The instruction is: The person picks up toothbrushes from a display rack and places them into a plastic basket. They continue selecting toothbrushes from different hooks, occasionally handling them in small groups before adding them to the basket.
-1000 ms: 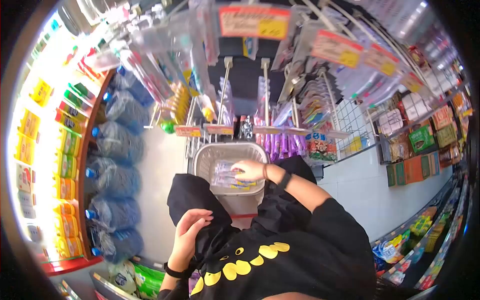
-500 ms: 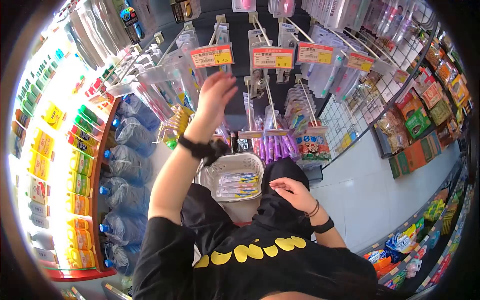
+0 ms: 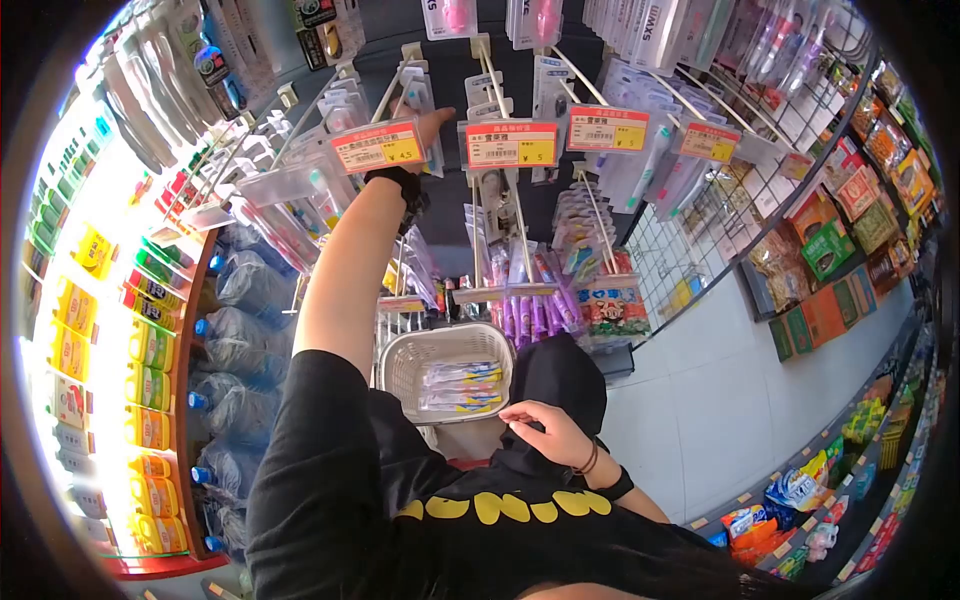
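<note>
My left hand (image 3: 432,128) reaches up to the hanging rack, among packaged toothbrushes (image 3: 418,98) on a hook. A red, white and yellow price tag (image 3: 378,147) covers part of it, and most of its fingers are hidden, so its grip does not show. Low in front of me, a light-coloured plastic basket (image 3: 396,372) holds several toothbrush packs (image 3: 462,386) lying flat in a stack. My right hand (image 3: 550,432) rests over my knee beside the basket's right side. Its fingers are loosely extended with nothing in them.
Wrapped water bottles (image 3: 240,345) stand in a column on the left, beside a bright shelf of yellow packs (image 3: 150,427). Purple packages (image 3: 535,312) hang below the hooks. A wire grid (image 3: 690,255) and snack shelves (image 3: 835,240) line the right.
My left hand has moved up and forward, from in front of the price tags to behind one, among the hanging packs. The view has shifted slightly; my right hand stays near my knee.
</note>
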Demonstrator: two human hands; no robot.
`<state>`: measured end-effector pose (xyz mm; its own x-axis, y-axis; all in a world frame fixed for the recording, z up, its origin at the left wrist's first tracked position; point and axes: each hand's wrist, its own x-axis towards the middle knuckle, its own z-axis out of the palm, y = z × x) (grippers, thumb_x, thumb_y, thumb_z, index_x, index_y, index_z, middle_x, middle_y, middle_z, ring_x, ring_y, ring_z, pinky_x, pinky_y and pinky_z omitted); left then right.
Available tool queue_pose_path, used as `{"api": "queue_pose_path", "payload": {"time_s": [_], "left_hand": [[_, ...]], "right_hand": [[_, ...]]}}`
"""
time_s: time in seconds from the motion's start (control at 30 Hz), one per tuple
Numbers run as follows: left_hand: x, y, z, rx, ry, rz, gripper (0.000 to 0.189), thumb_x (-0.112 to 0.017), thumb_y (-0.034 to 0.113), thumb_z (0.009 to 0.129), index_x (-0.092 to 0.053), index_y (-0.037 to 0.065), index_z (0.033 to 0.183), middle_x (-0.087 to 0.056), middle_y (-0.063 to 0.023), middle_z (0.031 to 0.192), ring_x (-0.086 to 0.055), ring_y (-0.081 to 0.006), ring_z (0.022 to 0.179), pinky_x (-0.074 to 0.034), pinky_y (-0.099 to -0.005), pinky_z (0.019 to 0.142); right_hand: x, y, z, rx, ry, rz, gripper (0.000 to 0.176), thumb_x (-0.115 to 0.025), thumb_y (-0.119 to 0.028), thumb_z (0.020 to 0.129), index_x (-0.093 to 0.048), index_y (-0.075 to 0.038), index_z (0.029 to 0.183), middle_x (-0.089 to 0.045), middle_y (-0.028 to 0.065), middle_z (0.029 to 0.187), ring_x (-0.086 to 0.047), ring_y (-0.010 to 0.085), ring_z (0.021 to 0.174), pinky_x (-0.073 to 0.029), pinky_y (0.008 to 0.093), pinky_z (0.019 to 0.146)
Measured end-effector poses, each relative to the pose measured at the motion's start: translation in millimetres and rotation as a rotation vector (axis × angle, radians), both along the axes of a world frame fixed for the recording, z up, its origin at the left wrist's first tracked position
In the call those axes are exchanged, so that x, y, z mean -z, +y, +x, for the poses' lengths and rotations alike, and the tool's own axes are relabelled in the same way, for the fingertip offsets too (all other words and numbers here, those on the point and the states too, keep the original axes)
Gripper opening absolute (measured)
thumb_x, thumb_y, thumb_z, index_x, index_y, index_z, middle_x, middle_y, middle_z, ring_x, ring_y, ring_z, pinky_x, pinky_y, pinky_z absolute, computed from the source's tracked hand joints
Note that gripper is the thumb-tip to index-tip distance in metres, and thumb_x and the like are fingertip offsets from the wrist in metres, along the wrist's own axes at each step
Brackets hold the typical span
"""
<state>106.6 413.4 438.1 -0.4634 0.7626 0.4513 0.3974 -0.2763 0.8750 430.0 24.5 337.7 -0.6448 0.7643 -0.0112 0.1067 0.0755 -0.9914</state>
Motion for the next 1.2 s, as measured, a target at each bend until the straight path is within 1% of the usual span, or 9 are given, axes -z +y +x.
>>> {"api": "queue_pose_path", "payload": {"time_s": [0.27, 0.63, 0.67, 0.9, 0.97, 1.03, 1.07, 1.17, 1.2], "left_hand": [[-20, 1, 8, -0.174, -0.031, -0.001, 0.059, -0.079, 0.006, 0.063, -0.046, -0.002, 0.111, -0.058, -0.0148, 0.100, -0.061, -0.0244, 0.088, -0.053, -0.0365, 0.068], [-24, 0, -9, 0.107, -0.186, -0.146, 0.046, -0.072, 0.010, 0.074, -0.047, 0.002, 0.112, -0.059, -0.0099, 0.096, -0.061, -0.0227, 0.084, -0.053, -0.0346, 0.069], [-30, -8, -10, 0.287, -0.234, -0.162, 0.046, -0.072, 0.011, 0.074, -0.046, 0.001, 0.112, -0.058, -0.0102, 0.096, -0.061, -0.0230, 0.085, -0.053, -0.0354, 0.070], [-49, -50, 9, 0.229, -0.275, -0.100, 0.040, -0.070, 0.023, 0.074, -0.058, 0.005, 0.107, -0.060, -0.0075, 0.086, -0.059, -0.0184, 0.074, -0.048, -0.0345, 0.069], [-32, -45, -1, 0.249, -0.295, -0.123, 0.036, -0.068, 0.021, 0.077, -0.058, 0.006, 0.109, -0.060, -0.0080, 0.093, -0.059, -0.0191, 0.085, -0.048, -0.0339, 0.075], [8, -19, -34, 0.337, 0.230, 0.188, 0.031, -0.065, 0.017, 0.081, -0.059, 0.006, 0.109, -0.056, -0.0097, 0.107, -0.056, -0.0208, 0.098, -0.046, -0.0334, 0.083], [-24, -67, -19, 0.318, 0.352, 0.007, 0.033, -0.061, 0.014, 0.084, -0.055, 0.006, 0.116, -0.051, -0.0102, 0.117, -0.054, -0.0219, 0.104, -0.043, -0.0334, 0.088], [17, -47, -34, 0.176, 0.509, 0.130, 0.040, -0.060, 0.013, 0.085, -0.048, 0.006, 0.123, -0.052, -0.0093, 0.115, -0.054, -0.0209, 0.103, -0.043, -0.0333, 0.088], [40, -28, -45, 0.183, 0.557, 0.274, 0.034, -0.063, 0.022, 0.082, -0.056, 0.007, 0.112, -0.059, -0.0041, 0.082, -0.059, -0.0161, 0.090, -0.048, -0.0318, 0.074]], "right_hand": [[4, 12, -2, 0.031, -0.031, 0.055, 0.022, -0.054, -0.009, 0.089, -0.059, 0.001, 0.108, -0.063, 0.0123, 0.101, -0.062, 0.0209, 0.093, -0.047, 0.0297, 0.084], [11, 2, -9, -0.007, -0.034, 0.049, 0.023, -0.054, -0.011, 0.090, -0.057, 0.001, 0.109, -0.063, 0.0130, 0.099, -0.062, 0.0197, 0.088, -0.047, 0.0290, 0.080], [14, 1, -10, -0.025, -0.033, 0.030, 0.023, -0.053, -0.011, 0.090, -0.057, 0.000, 0.110, -0.063, 0.0132, 0.100, -0.062, 0.0199, 0.089, -0.047, 0.0293, 0.080], [19, -2, -14, -0.084, -0.064, 0.065, 0.023, -0.053, -0.012, 0.090, -0.057, 0.000, 0.110, -0.063, 0.0133, 0.103, -0.062, 0.0224, 0.092, -0.047, 0.0313, 0.083], [17, -4, -16, -0.088, -0.042, 0.073, 0.023, -0.053, -0.012, 0.090, -0.057, -0.001, 0.110, -0.063, 0.0134, 0.103, -0.061, 0.0225, 0.092, -0.047, 0.0309, 0.083], [14, -5, -18, -0.098, -0.073, 0.070, 0.023, -0.053, -0.012, 0.090, -0.058, -0.001, 0.110, -0.063, 0.0135, 0.102, -0.062, 0.0226, 0.092, -0.047, 0.0308, 0.082], [15, -7, -20, -0.110, -0.076, 0.089, 0.023, -0.053, -0.012, 0.090, -0.058, -0.001, 0.110, -0.063, 0.0135, 0.102, -0.062, 0.0225, 0.092, -0.047, 0.0307, 0.082], [12, -13, -24, -0.135, -0.081, 0.099, 0.024, -0.054, -0.011, 0.090, -0.057, -0.001, 0.110, -0.063, 0.0136, 0.101, -0.062, 0.0222, 0.090, -0.047, 0.0305, 0.081], [11, -15, -25, -0.145, -0.075, 0.114, 0.024, -0.054, -0.012, 0.089, -0.057, -0.001, 0.110, -0.063, 0.0137, 0.101, -0.061, 0.0222, 0.090, -0.047, 0.0305, 0.081]]}}
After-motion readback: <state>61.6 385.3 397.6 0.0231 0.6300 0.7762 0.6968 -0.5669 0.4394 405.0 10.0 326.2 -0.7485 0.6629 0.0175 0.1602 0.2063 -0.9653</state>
